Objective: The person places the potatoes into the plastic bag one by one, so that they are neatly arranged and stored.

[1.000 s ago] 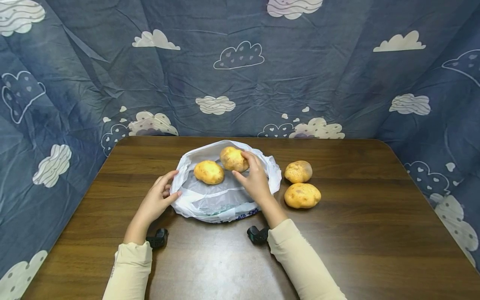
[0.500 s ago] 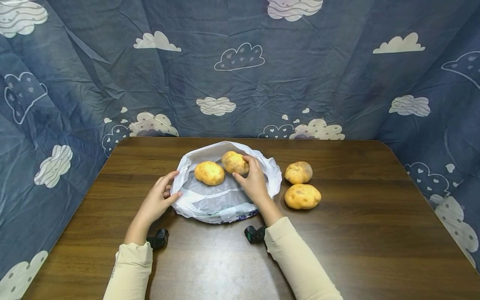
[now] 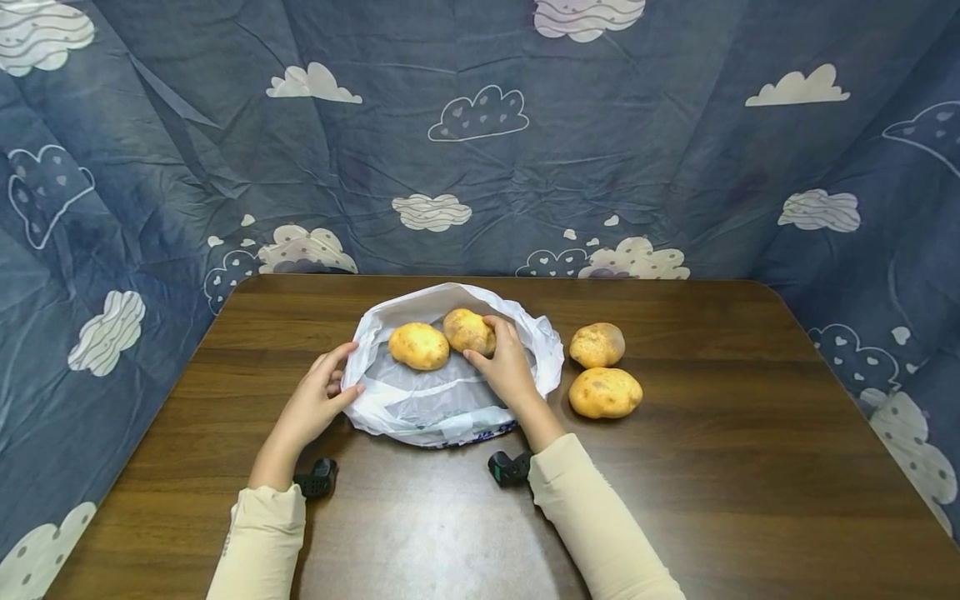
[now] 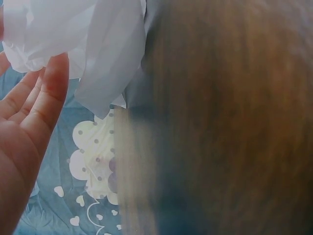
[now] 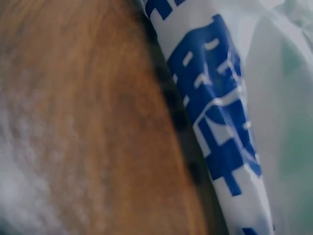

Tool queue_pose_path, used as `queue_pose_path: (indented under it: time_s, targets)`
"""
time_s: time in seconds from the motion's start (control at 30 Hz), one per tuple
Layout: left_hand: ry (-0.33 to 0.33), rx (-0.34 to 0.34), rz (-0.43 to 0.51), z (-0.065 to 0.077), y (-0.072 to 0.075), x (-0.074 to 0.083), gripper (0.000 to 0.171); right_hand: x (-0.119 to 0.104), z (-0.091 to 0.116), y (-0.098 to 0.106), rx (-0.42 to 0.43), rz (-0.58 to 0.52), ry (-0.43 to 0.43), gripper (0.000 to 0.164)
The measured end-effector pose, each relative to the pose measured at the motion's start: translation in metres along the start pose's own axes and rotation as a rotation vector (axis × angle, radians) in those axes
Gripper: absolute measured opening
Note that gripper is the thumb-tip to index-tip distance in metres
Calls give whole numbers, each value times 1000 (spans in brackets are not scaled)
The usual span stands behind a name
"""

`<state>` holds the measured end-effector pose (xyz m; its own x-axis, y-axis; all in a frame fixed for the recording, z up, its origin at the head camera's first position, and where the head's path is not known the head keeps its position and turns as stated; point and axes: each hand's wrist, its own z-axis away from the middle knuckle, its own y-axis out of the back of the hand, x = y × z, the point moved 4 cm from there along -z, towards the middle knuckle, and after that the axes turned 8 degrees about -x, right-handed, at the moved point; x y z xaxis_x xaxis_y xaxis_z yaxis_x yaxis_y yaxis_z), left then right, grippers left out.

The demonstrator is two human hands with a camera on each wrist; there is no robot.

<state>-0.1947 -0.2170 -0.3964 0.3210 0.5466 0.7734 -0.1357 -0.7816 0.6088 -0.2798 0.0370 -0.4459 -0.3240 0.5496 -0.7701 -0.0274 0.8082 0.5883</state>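
Observation:
A white plastic bag (image 3: 420, 417) lies spread with its mouth upward on the table. My left hand (image 3: 311, 400) holds the bag's left rim, thumb and fingers spread along it; in the left wrist view the fingers (image 4: 54, 83) meet the white plastic. Over the bag's mouth, my right hand (image 3: 510, 367) grips a yellow potato (image 3: 467, 329) between thumb and fingers. Left of that potato, another potato (image 3: 418, 346) sits inside the bag. In the right wrist view only the bag's side (image 5: 210, 88) with blue print shows; the hand is out of that frame.
Two more potatoes, a rear one (image 3: 597, 345) and a front one (image 3: 605, 393), lie on the brown wooden table (image 3: 712, 467) just right of the bag. A blue cloth (image 3: 637, 167) with cloud prints hangs behind the table and at its sides.
My right hand has lowered slightly toward the bag with the potato in its grip. The left hand has stayed at the bag's left rim.

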Motion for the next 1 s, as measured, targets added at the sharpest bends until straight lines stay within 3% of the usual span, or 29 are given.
queue_pose_path:
  time_s: [0.2,0.3,0.53,0.77,1.0]
  targets:
    - [10,-4,-9,-4,-4,-31,59,-3,0,2,12,5,52,55]
    - [-5,-2,-5,-4,-4,-33,58,-6,1,3,13,2,91,54]
    - [7,-9,8,1,1,6,55,-17,3,10,-2,-56,172,54]
    - [11,-7,11,1,1,7,55,-30,10,25,-13,-102,284,54]
    - [9,-5,10,1,1,7,55,-38,19,45,37,-116,371,56]
